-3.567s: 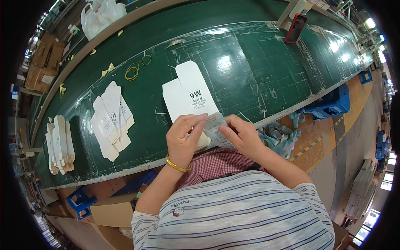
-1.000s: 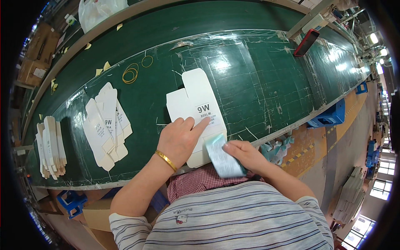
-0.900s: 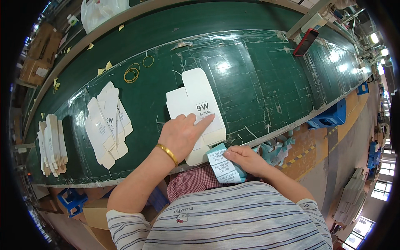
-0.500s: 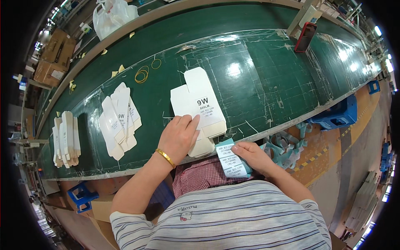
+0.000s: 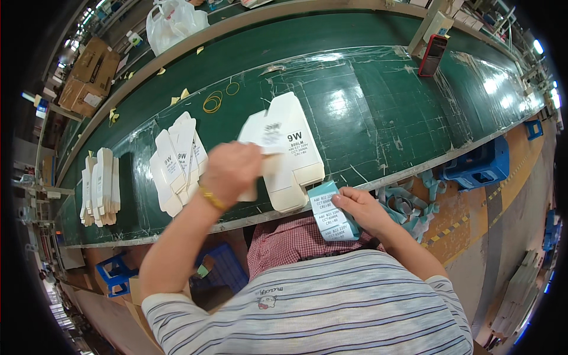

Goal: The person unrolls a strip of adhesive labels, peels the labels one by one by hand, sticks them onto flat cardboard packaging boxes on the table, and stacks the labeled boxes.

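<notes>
My left hand (image 5: 232,170), smeared by motion, grips a flat white carton (image 5: 255,131) and carries it leftward over the bench. To its right a stack of flat white cartons (image 5: 291,121) with black print lies near the bench's front edge. My right hand (image 5: 357,207) pinches a strip of white labels on pale blue backing (image 5: 327,212), held at the bench edge over my lap. Left of my left hand, several flat cartons lie fanned in a loose pile (image 5: 177,160). A further pile of cartons (image 5: 102,186) lies at the far left.
Yellow rubber bands (image 5: 213,102) lie behind the cartons on the green bench (image 5: 378,118). A red-edged phone (image 5: 433,56) leans on a post at the back right. Used blue backing strip (image 5: 414,207) hangs in a tangle near a blue stool (image 5: 478,163). A white plastic bag (image 5: 174,26) sits beyond the rail.
My left hand has lifted the top carton off the stack and moved it left, uncovering another printed carton. My right hand still holds the label strip, nearly in place. The view has shifted slightly.
</notes>
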